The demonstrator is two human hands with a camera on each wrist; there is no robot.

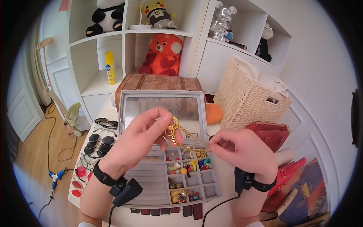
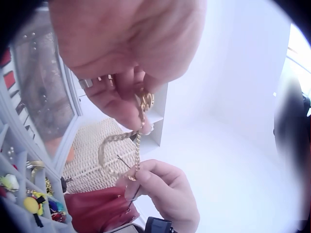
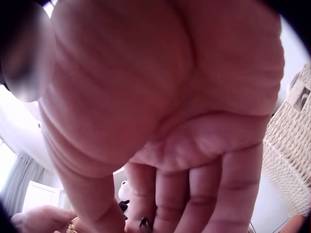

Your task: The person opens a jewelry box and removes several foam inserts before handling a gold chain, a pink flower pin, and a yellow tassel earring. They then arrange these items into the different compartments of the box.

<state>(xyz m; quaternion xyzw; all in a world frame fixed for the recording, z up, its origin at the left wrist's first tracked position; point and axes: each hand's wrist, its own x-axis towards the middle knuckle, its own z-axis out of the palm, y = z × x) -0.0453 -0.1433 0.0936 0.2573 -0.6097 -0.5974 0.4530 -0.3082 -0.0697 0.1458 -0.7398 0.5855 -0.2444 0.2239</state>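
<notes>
White shelf unit [image 1: 197, 22] beyond both hands. Wicker basket [image 1: 240, 96] past right hand, off to its right. Compartmented jewelry box [image 1: 147, 183] below hands, lid raised behind them. Red bag [image 1: 269, 137] just beyond right hand. Left hand [image 1: 138, 134] pinching chain's ring end, thumb against fingers. Right hand [image 1: 245, 149] pinching chain's other end. Gold chain [image 2: 138, 153] spanning gap between hands, above box. Gold rings [image 1: 175, 122] at left fingertips.
</notes>
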